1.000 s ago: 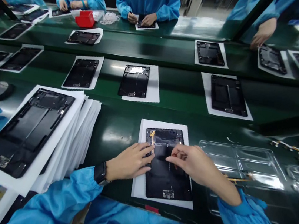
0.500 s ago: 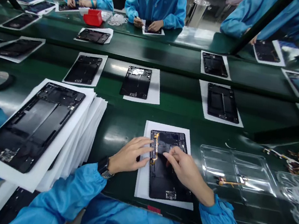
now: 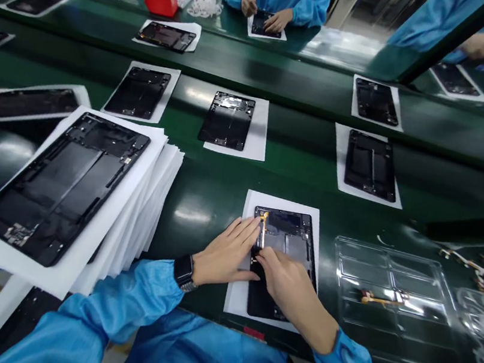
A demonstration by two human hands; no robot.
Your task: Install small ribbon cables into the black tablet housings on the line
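A black tablet frame lies on a white sheet on the green bench before me. A gold flex cable runs down the frame's left side. My left hand lies on the frame's left edge, fingers stretched out flat beside the cable. My right hand rests on the frame with its fingertips pressed on the cable's lower end. Neither hand holds anything.
A stack of white sheets topped by a black frame sits at my left. A clear plastic tray with one gold cable lies at my right. More frames on sheets ride the green belt. Several blue-coated people work across the line.
My right hand has moved left and down onto the cable's lower end. My left hand shifted slightly closer to the cable. The view tilted downward.
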